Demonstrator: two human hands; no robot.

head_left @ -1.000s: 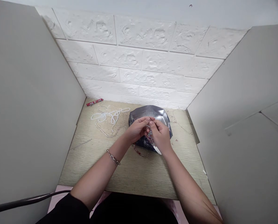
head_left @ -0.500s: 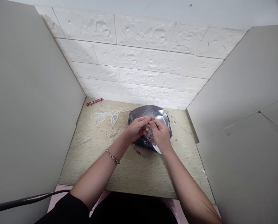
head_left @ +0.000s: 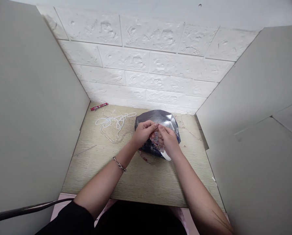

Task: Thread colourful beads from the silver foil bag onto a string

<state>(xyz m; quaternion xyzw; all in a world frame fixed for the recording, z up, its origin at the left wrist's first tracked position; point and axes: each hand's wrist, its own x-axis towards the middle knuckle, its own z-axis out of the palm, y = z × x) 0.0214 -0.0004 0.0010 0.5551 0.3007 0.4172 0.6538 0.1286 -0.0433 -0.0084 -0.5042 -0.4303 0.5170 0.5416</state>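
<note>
My left hand and my right hand meet fingertip to fingertip over a dark blue bag with a silver inside. Both are pinched closed; what sits between the fingertips is too small to make out. Small pink and clear beads show below and between the hands, in front of the bag's opening. From the bag's near side a string of red and pale beads loops onto the table. A white pointed piece sticks out below my right hand.
Strands of white and pearl-like beads lie on the table to the left. A red packet rests at the back left corner. Thin chains lie right of the bag. Grey panels and a white brick-pattern wall enclose the table.
Both hands stay together over the bag. The fingers have shifted slightly, with the left wrist turned a little and the right fingers curled more.
</note>
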